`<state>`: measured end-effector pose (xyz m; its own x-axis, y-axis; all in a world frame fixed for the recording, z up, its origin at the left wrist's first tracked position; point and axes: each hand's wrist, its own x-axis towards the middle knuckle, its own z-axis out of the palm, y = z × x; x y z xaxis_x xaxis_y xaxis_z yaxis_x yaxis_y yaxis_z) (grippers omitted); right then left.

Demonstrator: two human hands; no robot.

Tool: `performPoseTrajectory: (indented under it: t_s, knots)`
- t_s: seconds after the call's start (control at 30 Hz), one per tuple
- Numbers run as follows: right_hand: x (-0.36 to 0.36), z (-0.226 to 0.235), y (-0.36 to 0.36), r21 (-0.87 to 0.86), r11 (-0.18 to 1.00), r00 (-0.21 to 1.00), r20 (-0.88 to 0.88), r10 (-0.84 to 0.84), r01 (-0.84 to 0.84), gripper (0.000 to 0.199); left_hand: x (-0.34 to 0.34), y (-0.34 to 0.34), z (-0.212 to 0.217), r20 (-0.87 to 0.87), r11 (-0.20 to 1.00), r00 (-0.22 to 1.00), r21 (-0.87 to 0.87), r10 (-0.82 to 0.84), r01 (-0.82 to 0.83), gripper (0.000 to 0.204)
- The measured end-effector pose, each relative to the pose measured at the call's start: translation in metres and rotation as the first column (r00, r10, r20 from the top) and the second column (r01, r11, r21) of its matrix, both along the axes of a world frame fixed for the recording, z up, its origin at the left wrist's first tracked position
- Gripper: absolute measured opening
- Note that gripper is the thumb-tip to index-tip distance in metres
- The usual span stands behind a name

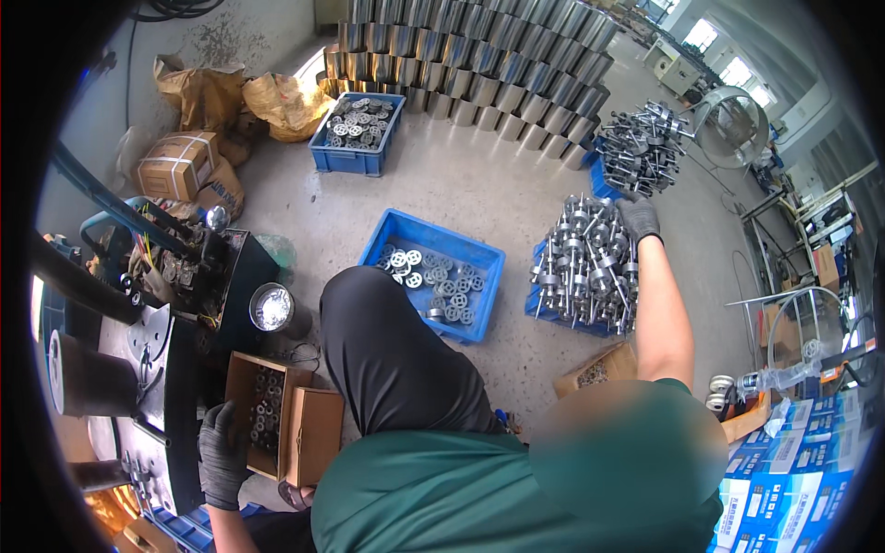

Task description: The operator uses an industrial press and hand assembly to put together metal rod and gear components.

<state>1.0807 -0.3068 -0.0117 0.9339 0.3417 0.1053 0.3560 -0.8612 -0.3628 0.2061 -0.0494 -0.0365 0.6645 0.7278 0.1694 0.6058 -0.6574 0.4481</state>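
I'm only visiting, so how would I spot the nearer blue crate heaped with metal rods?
From the stacked shiny cylinders at the back, come forward to the gloved right hand. Below and left of it sits the blue crate, heaped with collared rods. Its similarly heaped neighbour stands farther back; this one is nearer the green shirt.

The central crate point(442, 241) is smooth blue plastic, the spoked discs point(413, 258) in it pale satin metal, the cylinders point(484, 85) beyond it mirror-glossy metal, the shafted parts point(590, 263) to its right shiny metal; matt knitted cloth covers the left hand point(222, 453) and right hand point(638, 217).
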Motion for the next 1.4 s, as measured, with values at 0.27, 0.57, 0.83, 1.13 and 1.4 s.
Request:
performPoseTrajectory:
  t_s: [0.27,0.57,0.83,1.13,1.4]
  knots:
    - [0.009,-0.033,-0.021,-0.058,0.996,0.995,0.081,-0.061,0.066,0.068,-0.006,-0.003,0.005,-0.028,0.999,1.000,0.046,-0.005,0.006,0.057]
    - [-0.087,-0.039,0.045,-0.230,0.973,0.981,0.182,0.070,-0.027,0.060,-0.032,-0.016,0.048,-0.027,0.988,0.996,0.132,0.082,-0.078,0.049]
    - [-0.021,-0.073,0.071,-0.190,0.941,0.935,0.169,0.312,-0.280,0.047,-0.040,0.008,0.032,-0.022,0.993,0.998,0.104,0.061,-0.058,0.044]
    - [-0.043,-0.069,0.228,-0.466,0.668,0.714,0.104,0.692,-0.580,0.042,-0.103,0.011,0.037,0.044,0.955,0.959,0.089,0.280,-0.283,0.041]
    - [-0.109,-0.052,0.289,-0.457,0.514,0.596,-0.045,0.802,-0.726,0.024,-0.241,0.021,0.050,0.763,0.599,0.175,-0.321,0.623,-0.734,0.029]
